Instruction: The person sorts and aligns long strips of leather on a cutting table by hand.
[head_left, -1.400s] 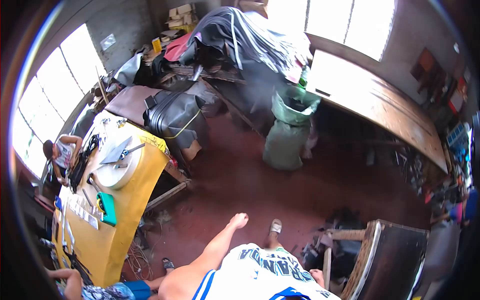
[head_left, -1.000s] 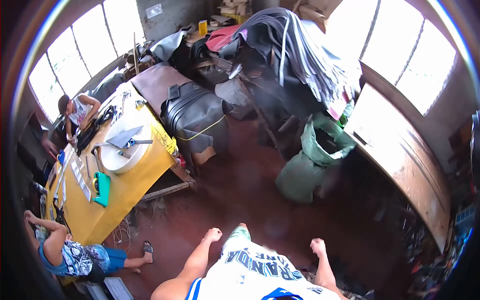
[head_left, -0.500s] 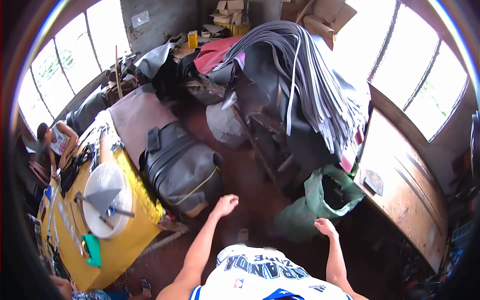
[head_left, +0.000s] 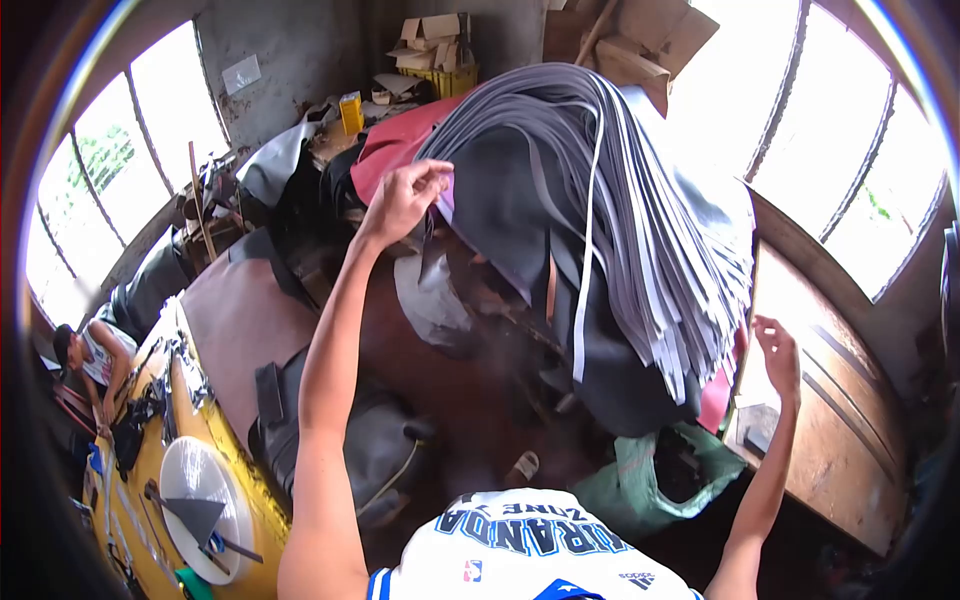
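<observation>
A thick bundle of long grey strips (head_left: 640, 220) lies draped over a pile of dark sheets (head_left: 495, 200). My left hand (head_left: 408, 200) is raised at the left end of the bundle, in front of a red sheet (head_left: 385, 150), its fingers bent and apart, with nothing seen in them. To the right of the strips' hanging ends is my right hand (head_left: 778, 352), fingers spread and curved, holding nothing, in front of a wooden board (head_left: 830, 400).
A green sack (head_left: 640, 490) stands open below the strips. On the left, a yellow table (head_left: 255, 540) holds a round white disc (head_left: 190, 465) and tools. Another person (head_left: 105, 355) leans over its far side. Cardboard boxes (head_left: 435, 40) are at the back.
Both my hands have risen and moved forward, the left up to the bundle's left end, the right out beside its hanging ends. The view has come closer to the strips.
</observation>
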